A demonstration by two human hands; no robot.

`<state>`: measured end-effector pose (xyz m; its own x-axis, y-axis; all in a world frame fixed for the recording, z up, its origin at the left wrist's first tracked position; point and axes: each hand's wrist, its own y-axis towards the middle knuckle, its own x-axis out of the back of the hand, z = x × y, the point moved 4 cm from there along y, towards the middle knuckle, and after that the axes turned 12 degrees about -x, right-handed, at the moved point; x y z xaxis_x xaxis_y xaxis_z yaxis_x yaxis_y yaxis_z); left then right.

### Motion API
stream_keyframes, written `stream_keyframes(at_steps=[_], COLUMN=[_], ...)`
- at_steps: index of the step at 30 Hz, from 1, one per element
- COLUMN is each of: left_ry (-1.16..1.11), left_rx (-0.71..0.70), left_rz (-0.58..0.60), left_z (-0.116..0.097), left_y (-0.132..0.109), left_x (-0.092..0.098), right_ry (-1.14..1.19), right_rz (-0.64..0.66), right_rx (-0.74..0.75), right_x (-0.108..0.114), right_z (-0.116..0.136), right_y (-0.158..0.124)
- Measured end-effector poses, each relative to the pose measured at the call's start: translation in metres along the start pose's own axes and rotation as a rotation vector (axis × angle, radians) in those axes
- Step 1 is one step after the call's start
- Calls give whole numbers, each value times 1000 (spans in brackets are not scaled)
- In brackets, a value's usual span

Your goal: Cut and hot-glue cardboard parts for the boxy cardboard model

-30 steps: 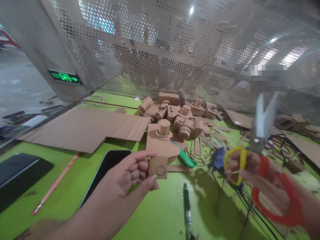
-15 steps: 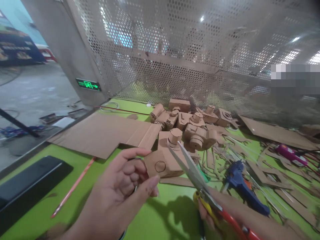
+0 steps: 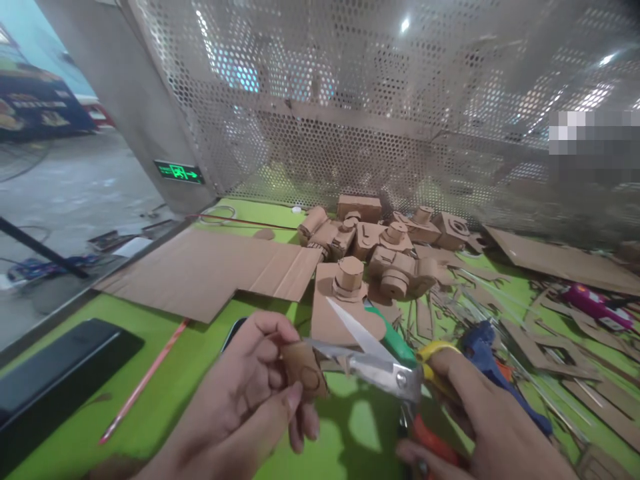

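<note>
My left hand [image 3: 250,393] pinches a small cardboard piece [image 3: 303,371] with a circle drawn on it, held low in the middle of the view. My right hand [image 3: 480,420] grips scissors [image 3: 373,363] with yellow and red handles. The blades are apart and their tips meet the edge of the cardboard piece. Just behind them lies a flat cardboard part with a short cylinder [image 3: 349,278] on it.
A green tabletop [image 3: 165,373] holds a large cardboard sheet [image 3: 210,267], a heap of cardboard models [image 3: 390,247], strips and scraps, a blue glue gun [image 3: 493,363], a green-handled tool [image 3: 393,337], a red pencil [image 3: 145,380], and a black device [image 3: 55,373]. A perforated metal screen [image 3: 350,100] stands behind.
My right hand brought the scissors down from the upper right and leftward to the cardboard piece. My left hand lowered the piece slightly. The camera turned a little left.
</note>
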<state>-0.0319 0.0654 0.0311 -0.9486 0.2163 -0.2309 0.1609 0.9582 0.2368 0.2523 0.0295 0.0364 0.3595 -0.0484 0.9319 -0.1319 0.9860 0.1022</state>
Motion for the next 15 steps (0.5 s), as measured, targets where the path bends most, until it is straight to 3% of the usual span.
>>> stream_keyframes(at_steps=[2,5,9,15], left_ry=[92,409,807,1068], left_rx=[-40,-278,-551,-668], left_rz=[14,40,60,221], left_z=[-1,-7,-14,-19], left_y=[-3,-10,-17,-10], left_x=[-1,-1,1,-3], right_ry=[-80,-177,-328,-362], right_rz=[-132,-235,-282,-274], right_rx=[60,86,108,158], right_x=[3,7,2,-12], right_z=[7,17,20,16], right_y=[2,7,6,-1])
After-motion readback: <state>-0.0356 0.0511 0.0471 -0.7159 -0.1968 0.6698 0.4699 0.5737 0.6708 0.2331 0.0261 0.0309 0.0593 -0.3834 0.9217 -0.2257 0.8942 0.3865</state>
